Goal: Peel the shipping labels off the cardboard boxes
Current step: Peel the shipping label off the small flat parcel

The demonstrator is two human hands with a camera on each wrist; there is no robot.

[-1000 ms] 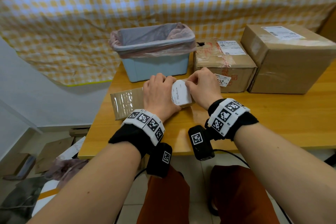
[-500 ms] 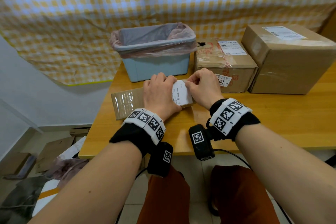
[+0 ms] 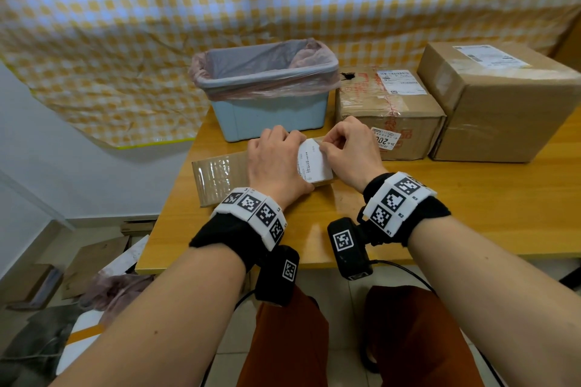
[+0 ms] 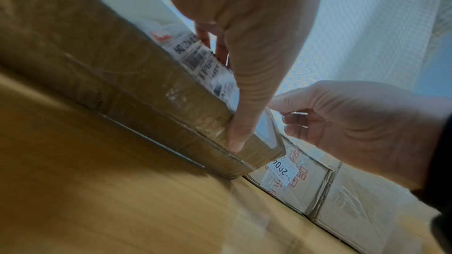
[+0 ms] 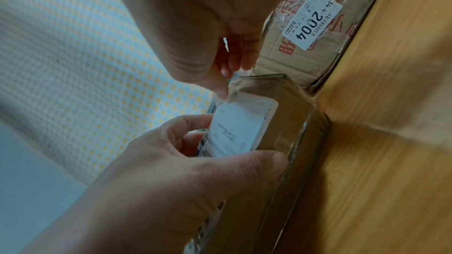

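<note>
A flat cardboard box (image 3: 217,176) wrapped in clear tape lies on the wooden table (image 3: 471,214), with a white shipping label (image 3: 314,163) on its right end. My left hand (image 3: 279,160) grips that box, fingers over the top and thumb (image 4: 244,119) pressed on the near side. My right hand (image 3: 325,148) pinches the label's far corner with thumb and curled fingers. In the right wrist view the thumb tip (image 5: 222,94) sits on the corner of the label (image 5: 239,128). The left wrist view shows the label's barcode (image 4: 203,59) under my fingers.
A blue bin (image 3: 267,110) lined with a pink bag stands just behind the hands. To its right are a medium box (image 3: 390,116) with a top label (image 3: 401,82) and a side sticker (image 3: 385,138), and a large box (image 3: 503,104) with a label (image 3: 490,56). The table's left edge drops to a cluttered floor.
</note>
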